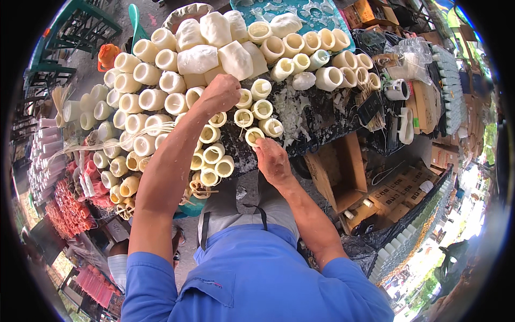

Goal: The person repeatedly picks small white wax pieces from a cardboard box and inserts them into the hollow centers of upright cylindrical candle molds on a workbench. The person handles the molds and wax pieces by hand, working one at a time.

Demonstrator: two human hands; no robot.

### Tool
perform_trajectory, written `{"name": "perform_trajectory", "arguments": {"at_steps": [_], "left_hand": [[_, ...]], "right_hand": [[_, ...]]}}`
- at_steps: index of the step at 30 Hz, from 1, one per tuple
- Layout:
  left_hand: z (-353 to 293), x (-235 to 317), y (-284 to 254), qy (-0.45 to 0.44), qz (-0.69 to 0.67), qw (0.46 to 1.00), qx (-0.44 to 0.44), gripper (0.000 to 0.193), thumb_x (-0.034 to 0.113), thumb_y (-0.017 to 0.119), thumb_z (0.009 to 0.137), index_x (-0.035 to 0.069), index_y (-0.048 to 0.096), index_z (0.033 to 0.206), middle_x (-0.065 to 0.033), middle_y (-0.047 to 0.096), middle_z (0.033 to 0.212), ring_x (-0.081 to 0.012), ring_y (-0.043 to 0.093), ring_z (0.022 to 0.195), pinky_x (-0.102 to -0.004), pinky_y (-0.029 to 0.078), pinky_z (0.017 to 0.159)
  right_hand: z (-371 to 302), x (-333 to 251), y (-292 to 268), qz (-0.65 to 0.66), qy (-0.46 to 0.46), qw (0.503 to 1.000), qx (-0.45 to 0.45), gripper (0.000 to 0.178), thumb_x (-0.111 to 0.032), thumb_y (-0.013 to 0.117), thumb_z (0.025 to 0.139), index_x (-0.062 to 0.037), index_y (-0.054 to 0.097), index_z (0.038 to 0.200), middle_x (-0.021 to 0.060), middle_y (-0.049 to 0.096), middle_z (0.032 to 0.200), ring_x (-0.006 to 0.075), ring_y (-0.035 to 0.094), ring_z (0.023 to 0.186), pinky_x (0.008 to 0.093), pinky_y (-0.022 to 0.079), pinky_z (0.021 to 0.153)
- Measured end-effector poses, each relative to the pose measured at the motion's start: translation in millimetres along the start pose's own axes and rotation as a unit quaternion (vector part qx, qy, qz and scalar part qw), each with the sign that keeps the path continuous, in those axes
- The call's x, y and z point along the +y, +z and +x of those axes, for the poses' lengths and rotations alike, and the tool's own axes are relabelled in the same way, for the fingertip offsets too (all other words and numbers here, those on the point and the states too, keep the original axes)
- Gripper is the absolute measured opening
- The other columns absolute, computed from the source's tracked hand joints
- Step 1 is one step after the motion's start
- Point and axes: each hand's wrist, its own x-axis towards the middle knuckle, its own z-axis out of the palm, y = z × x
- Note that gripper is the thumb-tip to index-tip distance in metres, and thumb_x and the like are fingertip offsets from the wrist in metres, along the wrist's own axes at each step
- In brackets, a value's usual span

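My left hand (222, 92) is closed in a fist over the pale hollow cylinders (244, 117) on the dark worktop (322, 115); what it grips is hidden. My right hand (271, 156) pinches the rim of one small cream cylinder (253, 136) at the table's near edge. Around it stand more short cylinders (214, 154), some with thin sticks in them. Larger white lumps (199, 58) are piled behind my left hand.
Rows of cream cylinders (134, 102) fill the left side. Pink and orange cylinders (70, 209) lie lower left. An open cardboard box (335, 169) sits to the right under the table, with more boxes (399, 198) and white tubes beyond. Green chairs (64, 37) stand at upper left.
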Motion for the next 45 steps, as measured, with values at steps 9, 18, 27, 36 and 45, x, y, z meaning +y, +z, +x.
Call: {"name": "perform_trajectory", "arguments": {"at_steps": [9,18,27,36,45], "left_hand": [[-17,9,4,-0.099,0.006,0.995,-0.008,0.023,0.008,0.065,0.084,-0.012,0.073,0.090,-0.0359,0.072,0.088,-0.0521,0.074,0.084,-0.0556,0.060,0.082],[-41,25,-11,-0.013,-0.022,0.995,0.095,0.026,0.013,0.065,0.092,-0.008,0.073,0.103,-0.0335,0.073,0.088,-0.0501,0.075,0.084,-0.0521,0.061,0.079],[-184,73,49,-0.144,-0.147,0.971,0.121,0.036,0.010,0.072,0.099,-0.006,0.073,0.131,-0.0195,0.079,0.097,-0.0209,0.072,0.074,-0.0365,0.058,0.072],[-156,68,98,-0.153,-0.118,0.969,0.156,0.070,0.012,0.076,0.096,-0.017,0.047,0.153,-0.0299,0.064,0.134,-0.0319,0.077,0.093,-0.0416,0.062,0.086],[-180,102,98,-0.155,-0.154,0.963,0.159,0.057,0.010,0.077,0.096,-0.012,0.057,0.145,-0.0279,0.064,0.134,-0.0315,0.075,0.091,-0.0419,0.062,0.081]], "right_hand": [[3,1,-1,0.019,0.002,1.000,-0.002,0.037,0.004,0.078,0.090,0.0000,0.061,0.122,0.0196,0.069,0.099,0.0420,0.071,0.084,0.0490,0.060,0.071],[8,1,-9,0.001,0.000,0.999,-0.032,0.044,0.001,0.082,0.088,-0.0004,0.062,0.127,0.0177,0.071,0.097,0.0393,0.073,0.074,0.0462,0.061,0.061],[7,-1,-12,0.005,0.001,1.000,-0.022,0.044,-0.001,0.081,0.089,0.0003,0.066,0.130,0.0202,0.075,0.104,0.0394,0.076,0.079,0.0458,0.063,0.066],[-13,-4,-41,0.076,0.177,0.981,-0.027,0.042,-0.008,0.081,0.094,-0.0013,0.069,0.133,0.0179,0.077,0.107,0.0306,0.076,0.080,0.0402,0.064,0.070],[-44,68,-72,-0.023,0.202,0.978,-0.035,0.023,-0.004,0.081,0.092,0.0003,0.073,0.114,0.0180,0.076,0.105,0.0385,0.075,0.085,0.0446,0.062,0.075]]}}
